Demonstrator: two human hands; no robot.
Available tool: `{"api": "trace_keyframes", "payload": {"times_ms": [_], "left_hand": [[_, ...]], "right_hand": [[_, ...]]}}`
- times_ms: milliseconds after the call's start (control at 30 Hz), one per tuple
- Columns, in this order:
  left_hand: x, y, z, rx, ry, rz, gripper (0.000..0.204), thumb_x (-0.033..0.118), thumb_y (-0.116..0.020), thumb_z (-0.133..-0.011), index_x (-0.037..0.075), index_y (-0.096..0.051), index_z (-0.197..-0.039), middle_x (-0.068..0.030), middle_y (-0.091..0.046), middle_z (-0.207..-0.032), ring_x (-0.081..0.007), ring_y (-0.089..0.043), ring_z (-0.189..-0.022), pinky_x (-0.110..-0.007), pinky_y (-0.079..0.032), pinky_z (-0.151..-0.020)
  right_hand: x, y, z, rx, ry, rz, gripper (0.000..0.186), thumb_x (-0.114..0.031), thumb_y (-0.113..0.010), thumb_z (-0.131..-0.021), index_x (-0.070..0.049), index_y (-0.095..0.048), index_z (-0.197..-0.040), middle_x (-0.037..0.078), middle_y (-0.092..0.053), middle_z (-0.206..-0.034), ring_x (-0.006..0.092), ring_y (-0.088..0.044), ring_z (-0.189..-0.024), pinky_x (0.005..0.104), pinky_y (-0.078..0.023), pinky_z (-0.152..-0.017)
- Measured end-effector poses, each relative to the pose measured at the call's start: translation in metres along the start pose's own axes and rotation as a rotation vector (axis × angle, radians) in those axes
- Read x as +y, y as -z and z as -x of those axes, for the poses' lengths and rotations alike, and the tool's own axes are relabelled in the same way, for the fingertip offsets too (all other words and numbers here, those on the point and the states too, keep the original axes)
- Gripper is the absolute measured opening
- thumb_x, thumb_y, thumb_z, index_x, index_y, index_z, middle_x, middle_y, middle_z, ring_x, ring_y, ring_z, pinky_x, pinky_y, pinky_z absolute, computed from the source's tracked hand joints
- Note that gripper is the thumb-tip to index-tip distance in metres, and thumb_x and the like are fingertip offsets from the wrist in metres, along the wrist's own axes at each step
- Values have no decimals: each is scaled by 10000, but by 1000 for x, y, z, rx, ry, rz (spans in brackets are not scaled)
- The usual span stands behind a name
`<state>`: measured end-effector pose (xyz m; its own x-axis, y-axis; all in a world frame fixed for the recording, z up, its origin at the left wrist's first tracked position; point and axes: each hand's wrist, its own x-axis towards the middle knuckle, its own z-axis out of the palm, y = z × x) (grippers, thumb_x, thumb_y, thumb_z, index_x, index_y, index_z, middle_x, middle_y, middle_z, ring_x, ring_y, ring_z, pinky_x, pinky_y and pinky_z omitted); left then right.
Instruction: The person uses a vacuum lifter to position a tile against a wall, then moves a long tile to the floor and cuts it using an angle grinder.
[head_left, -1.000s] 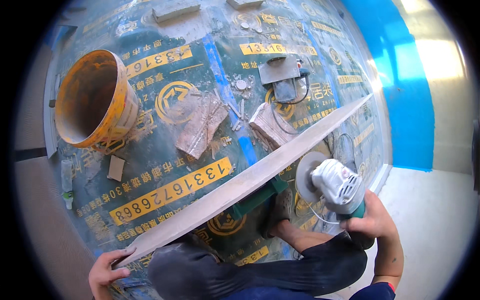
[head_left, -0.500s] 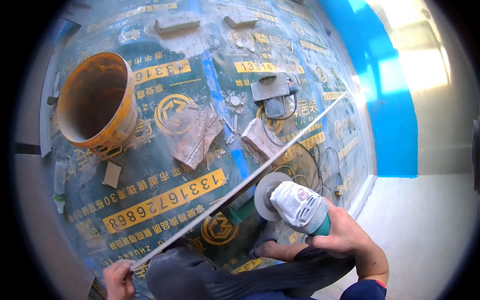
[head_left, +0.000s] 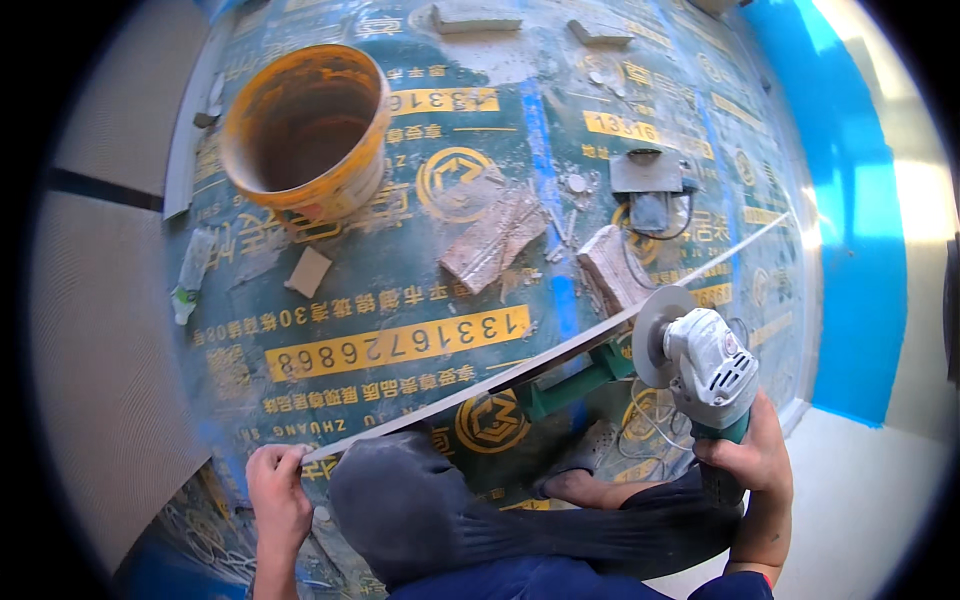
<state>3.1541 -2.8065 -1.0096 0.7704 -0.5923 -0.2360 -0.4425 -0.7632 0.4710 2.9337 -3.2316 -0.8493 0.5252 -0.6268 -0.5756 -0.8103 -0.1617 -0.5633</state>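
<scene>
Tile strip [head_left: 545, 357], seemingly uncut across, runs forward-right from my left grip [head_left: 279, 497], pinching its end, past the angle grinder [head_left: 712, 362] my right grip [head_left: 755, 450] clasps.

Found bucket [head_left: 364, 182] left of slab [head_left: 497, 240] on floor sheeting [head_left: 420, 292], strip [head_left: 540, 361] nearer than both, and grinder [head_left: 712, 368] at right, on the strip's near side.

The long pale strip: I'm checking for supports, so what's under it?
A green object and printed floor sheeting show below the long pale strip. It covers what lies directly beneath, so any contact is hidden.
</scene>
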Motion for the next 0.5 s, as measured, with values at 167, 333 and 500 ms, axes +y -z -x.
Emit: {"api": "trace_keyframes", "payload": {"times_ms": [167,333,500], "left_hand": [[-8,-19,4,158,37,-20,252,-76,-615,-703,37,-663,-923,-116,-586,-818,-339,-548,-825,-420,-416,-783],[-10,-21,1,242,-105,-22,226,-72,-610,-684,34,-662,-877,-104,-565,-774,-313,-542,-817,-403,-403,-792],[-3,-13,-2,181,-32,-19,183,-42,-629,-745,37,-657,-908,-108,-596,-829,-311,-570,-847,-409,-391,-801]], "right_hand": [[-1,2,0,-9,-1,20,722,-139,-755,-580,48,-536,-1243,117,-654,-1102,205,-604,-1007,334,-463,-940],[-1,3,-1,-23,42,-36,722,-148,-750,-573,52,-538,-1233,119,-655,-1093,202,-603,-1008,334,-463,-938],[-5,0,-9,-37,89,0,758,-167,-747,-568,58,-526,-1257,118,-643,-1104,200,-597,-1007,333,-460,-943]]}}
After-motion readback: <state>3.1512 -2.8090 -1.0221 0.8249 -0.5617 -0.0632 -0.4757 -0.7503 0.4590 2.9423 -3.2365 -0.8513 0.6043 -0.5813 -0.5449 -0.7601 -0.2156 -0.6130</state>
